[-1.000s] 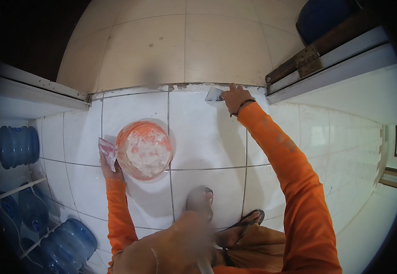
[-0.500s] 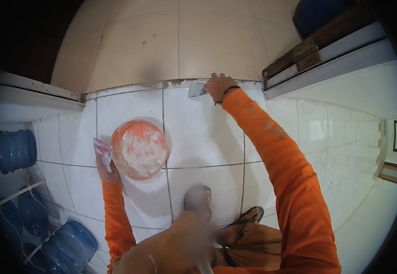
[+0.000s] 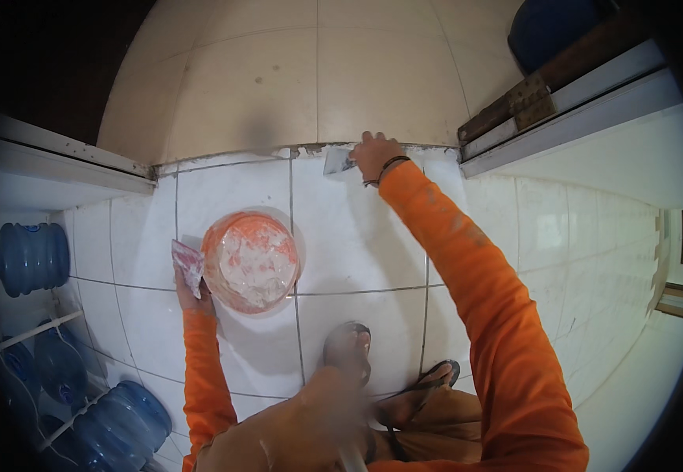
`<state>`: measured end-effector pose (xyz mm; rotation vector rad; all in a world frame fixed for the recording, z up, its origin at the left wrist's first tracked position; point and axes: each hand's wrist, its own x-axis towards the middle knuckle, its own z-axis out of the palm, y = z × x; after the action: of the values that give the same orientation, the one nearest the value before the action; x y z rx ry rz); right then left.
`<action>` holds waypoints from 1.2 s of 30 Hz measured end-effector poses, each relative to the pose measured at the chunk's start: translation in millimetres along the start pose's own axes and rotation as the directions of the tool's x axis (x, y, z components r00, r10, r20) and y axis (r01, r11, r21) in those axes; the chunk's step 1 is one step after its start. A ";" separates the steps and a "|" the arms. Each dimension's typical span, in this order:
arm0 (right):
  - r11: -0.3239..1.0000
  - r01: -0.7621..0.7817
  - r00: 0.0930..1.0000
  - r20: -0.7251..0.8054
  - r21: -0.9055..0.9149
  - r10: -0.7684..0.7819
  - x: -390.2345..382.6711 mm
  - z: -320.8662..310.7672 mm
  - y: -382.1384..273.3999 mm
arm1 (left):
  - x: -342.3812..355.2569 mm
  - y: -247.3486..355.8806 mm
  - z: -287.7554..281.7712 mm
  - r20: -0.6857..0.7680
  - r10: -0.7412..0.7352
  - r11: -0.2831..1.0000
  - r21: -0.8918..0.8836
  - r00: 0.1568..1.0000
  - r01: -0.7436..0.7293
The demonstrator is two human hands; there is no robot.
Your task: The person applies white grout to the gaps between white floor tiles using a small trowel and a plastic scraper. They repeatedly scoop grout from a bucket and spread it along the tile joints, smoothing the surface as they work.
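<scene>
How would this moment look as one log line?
right hand: scraper at floor-wall joint | left hand: smeared trowel beside orange bowl

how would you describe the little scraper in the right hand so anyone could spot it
Follow the joint where the white floor tiles meet the beige surface. The right hand presses a small flat scraper there. Unlike the pink-smeared one beside the orange bowl, it is pale grey.

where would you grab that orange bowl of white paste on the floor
Grip the round orange plastic bowl by its bare rim on the right side, coming from above. It sits upright and open, full of white paste, and the left hand with a pink-stained scraper crowds its left edge.
</scene>
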<state>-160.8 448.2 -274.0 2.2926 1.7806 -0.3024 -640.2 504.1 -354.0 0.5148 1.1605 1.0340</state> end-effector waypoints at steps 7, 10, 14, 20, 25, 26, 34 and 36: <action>0.998 -0.065 0.981 0.180 -0.010 0.065 -31.8 27.5 76.2 | 4.3 -6.3 -8.2 -0.024 0.002 1.000 -0.009 1.000 -0.002; 0.988 -0.144 0.970 0.208 0.063 0.128 -48.5 14.7 72.2 | 2.7 -4.0 -12.6 0.012 0.006 0.999 -0.040 1.000 -0.005; 0.912 -0.125 0.992 0.044 0.391 0.117 -59.3 38.7 62.6 | -1.7 -5.4 2.2 -0.098 0.004 1.000 -0.021 0.995 -0.006; 0.758 -0.052 0.953 -0.196 0.650 0.233 -52.2 65.2 -39.0 | 2.7 -3.1 -4.5 -0.055 -0.015 0.999 -0.044 0.998 0.013; 0.782 -0.203 0.956 -0.055 0.590 0.289 -42.4 58.9 -75.0 | 7.5 -5.0 -10.9 -0.050 -0.009 0.999 -0.046 0.999 0.006; 0.770 -0.216 0.952 -0.047 0.601 0.303 -43.5 62.8 -77.6 | 5.2 -5.6 -6.9 -0.069 -0.022 0.999 -0.044 0.997 0.019; 0.751 -0.299 0.953 0.150 0.588 0.262 -73.5 40.0 -85.5 | -7.5 2.3 5.9 -0.068 -0.050 0.996 -0.079 0.996 0.044; 0.826 -0.235 0.972 0.111 0.512 0.208 -73.0 8.0 -76.2 | -0.8 6.4 -12.6 -0.058 -0.022 0.998 -0.066 0.998 0.018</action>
<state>-252.6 396.7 -263.7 2.7908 1.5143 -0.8914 -654.3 504.3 -353.1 0.4229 1.1768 1.0725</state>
